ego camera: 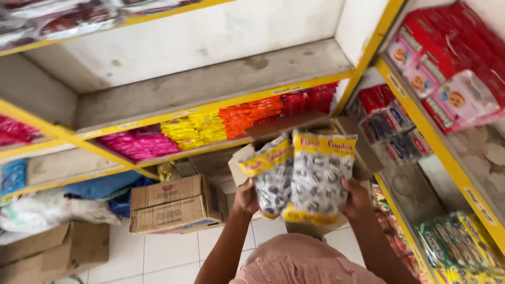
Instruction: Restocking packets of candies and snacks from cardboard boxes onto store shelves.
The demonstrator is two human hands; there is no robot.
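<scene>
Head view, looking down: we hold two snack bags up in front of us, above an open cardboard box (315, 131). Our left hand (246, 199) is closed around the lower edge of the left bag (269, 176), a clear packet with yellow ends and dark round pieces inside. Our right hand (356, 199) grips the lower right edge of the right bag (320, 176), which looks the same and is a little larger in view. The two bags touch side by side, both roughly upright, the left one tilted slightly.

The box sits just behind and below the bags with its flaps raised. To the left, on the tiled floor (168, 252), stands a closed carton (173, 205), and another brown carton (52, 252) lies further left. Behind runs a yellow-edged shelf (210, 105) that is bare on top; the level under it carries rows of packets (210, 129) in pink, yellow, orange and red. On the right, a second shelf unit (447, 152) holds red packs above and green and yellow packs below.
</scene>
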